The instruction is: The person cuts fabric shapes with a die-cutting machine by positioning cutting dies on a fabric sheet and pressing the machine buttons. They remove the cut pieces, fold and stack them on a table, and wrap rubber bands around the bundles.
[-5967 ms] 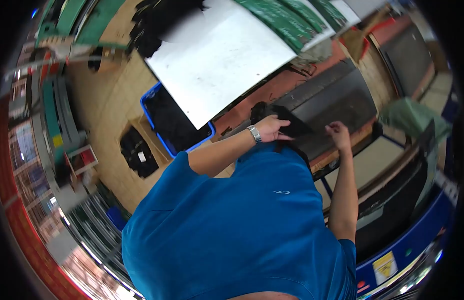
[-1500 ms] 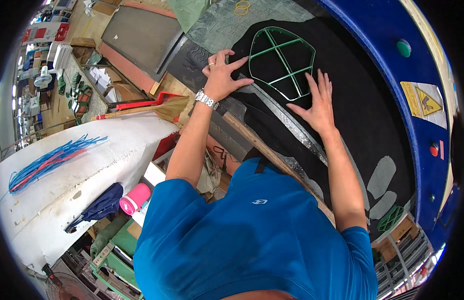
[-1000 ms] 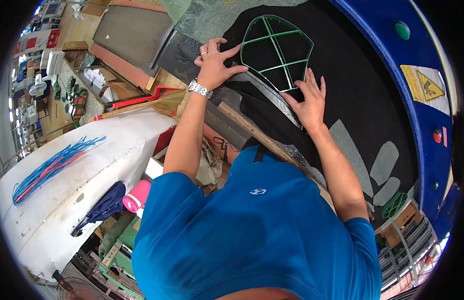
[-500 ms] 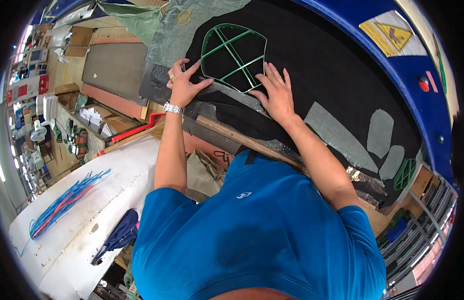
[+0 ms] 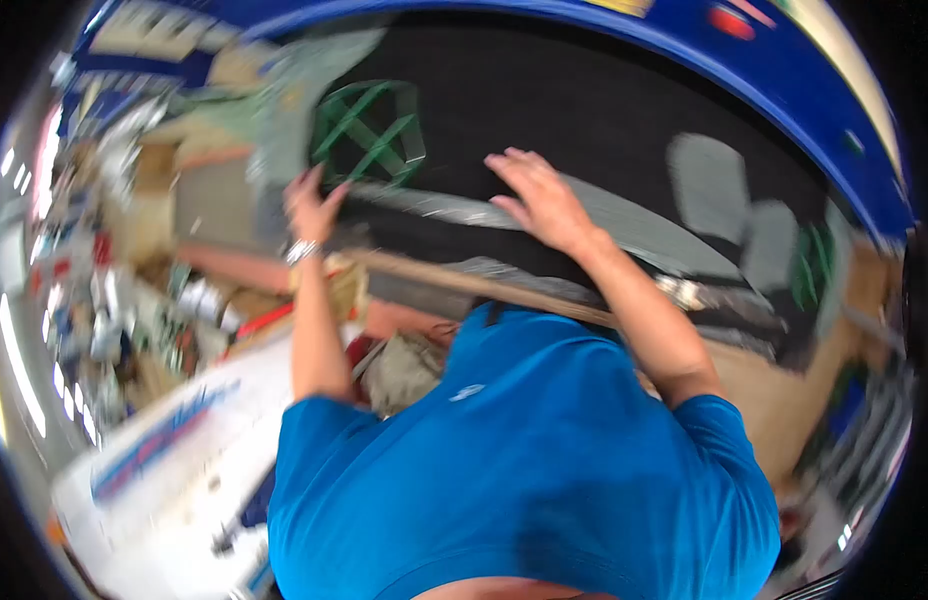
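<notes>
A green cutting die [image 5: 369, 150] with crossing bars lies on the black sheet [image 5: 544, 90]. At its lower left corner is my left hand [image 5: 312, 208], thumb and fingers spread; blur hides whether it touches the die. My right hand [image 5: 544, 200] hovers over or rests on the black sheet, to the right of the die and apart from it. Its fingers are stretched out with nothing in them. Below that hand runs a long grey strip of material [image 5: 634, 225].
Two rounded grey pieces [image 5: 709, 185] and a second green die [image 5: 812, 265] are at the right. A blue machine beam [image 5: 784, 95] arches along the far side. A wooden edge strip [image 5: 464, 285] runs before my body. At lower left is a white surface [image 5: 174, 500] with blue cords.
My right hand has come off the die's right edge and is now apart from it. The whole view has turned and blurred, and the die appears farther left.
</notes>
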{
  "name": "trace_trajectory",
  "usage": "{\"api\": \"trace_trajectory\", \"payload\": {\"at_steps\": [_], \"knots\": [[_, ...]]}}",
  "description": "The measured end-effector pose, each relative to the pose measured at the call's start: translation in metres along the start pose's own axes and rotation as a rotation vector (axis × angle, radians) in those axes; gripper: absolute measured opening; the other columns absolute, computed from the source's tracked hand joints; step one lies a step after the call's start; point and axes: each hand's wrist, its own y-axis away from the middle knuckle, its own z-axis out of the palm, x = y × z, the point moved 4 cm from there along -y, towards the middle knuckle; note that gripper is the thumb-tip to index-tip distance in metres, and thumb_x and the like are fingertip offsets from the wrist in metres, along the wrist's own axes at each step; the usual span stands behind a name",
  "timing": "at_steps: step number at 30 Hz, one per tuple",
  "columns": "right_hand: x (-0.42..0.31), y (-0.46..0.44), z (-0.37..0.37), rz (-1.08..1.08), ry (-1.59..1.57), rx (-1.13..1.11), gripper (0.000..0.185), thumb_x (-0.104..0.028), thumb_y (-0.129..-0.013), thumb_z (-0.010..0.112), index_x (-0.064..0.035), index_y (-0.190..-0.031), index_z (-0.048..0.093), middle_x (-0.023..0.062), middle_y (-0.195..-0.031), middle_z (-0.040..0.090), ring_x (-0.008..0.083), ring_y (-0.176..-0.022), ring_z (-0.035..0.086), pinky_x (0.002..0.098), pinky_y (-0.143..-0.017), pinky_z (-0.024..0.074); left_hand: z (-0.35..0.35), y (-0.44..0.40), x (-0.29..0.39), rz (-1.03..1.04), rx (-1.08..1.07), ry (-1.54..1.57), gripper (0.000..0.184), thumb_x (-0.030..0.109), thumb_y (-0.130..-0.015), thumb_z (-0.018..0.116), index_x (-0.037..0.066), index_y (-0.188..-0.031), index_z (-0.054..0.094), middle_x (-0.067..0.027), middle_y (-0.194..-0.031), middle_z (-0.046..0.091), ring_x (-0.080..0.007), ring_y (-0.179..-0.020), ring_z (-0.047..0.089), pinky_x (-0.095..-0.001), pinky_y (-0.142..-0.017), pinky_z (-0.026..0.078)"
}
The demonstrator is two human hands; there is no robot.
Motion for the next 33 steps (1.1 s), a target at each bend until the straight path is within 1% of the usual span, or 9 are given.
{"api": "trace_trajectory", "payload": {"at_steps": [3, 6, 8, 12, 18, 23, 27, 29, 33], "knots": [[0.034, 0.092, -0.125, 0.152, 0.259, 0.085, 0.044, -0.023, -0.087, 0.076, -0.0079, -0.127, 0.063, 0.0130, -0.128, 0.065, 0.0325, -0.128, 0.057, 0.0478, -0.110, 0.0449, -0.009, 0.016, 0.048, -0.027, 0.028, 0.114, 0.056, 0.033, -0.084, 0.079, -0.004, -0.125, 0.067, -0.0262, -0.123, 0.067, -0.0384, -0.120, 0.058, -0.0467, -0.107, 0.042], [0.091, 0.220, -0.261, 0.517, 0.581, 0.177, 0.039, -0.022, -0.085, 0.077, -0.0041, -0.118, 0.065, 0.0167, -0.118, 0.067, 0.0354, -0.114, 0.062, 0.0452, -0.099, 0.0500, 0.016, 0.048, 0.039, -0.083, 0.166, 0.030, 0.053, 0.035, -0.089, 0.077, 0.002, -0.129, 0.066, -0.0224, -0.129, 0.062, -0.0377, -0.121, 0.056, -0.0454, -0.106, 0.042], [0.113, 0.304, -0.347, 0.832, 0.748, 0.168, 0.048, -0.023, -0.084, 0.079, -0.0006, -0.123, 0.064, 0.0207, -0.124, 0.066, 0.0368, -0.118, 0.061, 0.0438, -0.103, 0.0486, 0.023, 0.067, 0.057, -0.155, 0.165, 0.087, 0.052, 0.033, -0.088, 0.078, 0.003, -0.129, 0.067, -0.0225, -0.129, 0.062, -0.0363, -0.120, 0.057, -0.0448, -0.105, 0.043], [0.150, 0.410, -0.446, 0.848, 0.827, 0.029, 0.086, -0.031, -0.074, 0.087, -0.0050, -0.147, 0.048, 0.0207, -0.147, 0.051, 0.0354, -0.138, 0.047, 0.0442, -0.116, 0.0382, 0.017, 0.082, 0.136, -0.108, 0.004, 0.253, 0.042, 0.029, -0.090, 0.073, 0.000, -0.120, 0.071, -0.0241, -0.118, 0.070, -0.0379, -0.112, 0.064, -0.0450, -0.104, 0.046], [0.226, 0.410, -0.449, 0.965, 0.384, -0.112, 0.094, -0.014, -0.070, 0.087, -0.0108, -0.152, 0.041, 0.0242, -0.154, 0.042, 0.0392, -0.141, 0.043, 0.0427, -0.116, 0.0367, 0.006, 0.090, 0.195, -0.063, 0.130, 0.190, 0.040, 0.029, -0.087, 0.076, 0.008, -0.121, 0.070, -0.0156, -0.121, 0.066, -0.0330, -0.118, 0.059, -0.0430, -0.102, 0.047], [0.236, 0.407, -0.449, 1.022, 0.529, -0.114, 0.088, -0.012, -0.072, 0.085, -0.0118, -0.151, 0.045, 0.0244, -0.151, 0.046, 0.0377, -0.140, 0.045, 0.0430, -0.116, 0.0345, -0.027, 0.099, 0.210, -0.100, 0.119, 0.230, 0.035, 0.022, -0.088, 0.076, 0.008, -0.119, 0.071, -0.0156, -0.117, 0.067, -0.0315, -0.113, 0.062, -0.0394, -0.100, 0.048], [0.180, 0.334, -0.419, 1.107, 0.627, -0.212, 0.087, -0.014, -0.071, 0.086, -0.0109, -0.149, 0.047, 0.0212, -0.149, 0.050, 0.0352, -0.137, 0.049, 0.0438, -0.114, 0.0309, -0.020, 0.108, 0.176, -0.116, 0.136, 0.243, 0.035, 0.024, -0.088, 0.077, 0.007, -0.119, 0.072, -0.0148, -0.117, 0.068, -0.0297, -0.112, 0.063, -0.0383, -0.098, 0.049], [0.167, 0.303, -0.386, 0.813, 0.561, -0.194, 0.083, -0.016, -0.071, 0.087, -0.0105, -0.146, 0.051, 0.0190, -0.145, 0.053, 0.0331, -0.134, 0.050, 0.0438, -0.113, 0.0274, -0.016, 0.104, 0.157, -0.148, 0.154, 0.278, 0.035, 0.025, -0.089, 0.076, 0.007, -0.119, 0.072, -0.0145, -0.118, 0.068, -0.0294, -0.111, 0.064, -0.0381, -0.097, 0.049], [0.092, 0.179, -0.299, 0.558, 0.483, -0.295, 0.083, -0.010, -0.068, 0.086, -0.0105, -0.144, 0.053, 0.0160, -0.139, 0.056, 0.0321, -0.132, 0.049, 0.0457, -0.114, 0.0272, -0.014, 0.072, 0.122, -0.165, 0.202, 0.270, 0.047, 0.030, -0.085, 0.080, 0.007, -0.124, 0.069, -0.0161, -0.121, 0.067, -0.0306, -0.112, 0.064, -0.0391, -0.099, 0.049]]}}
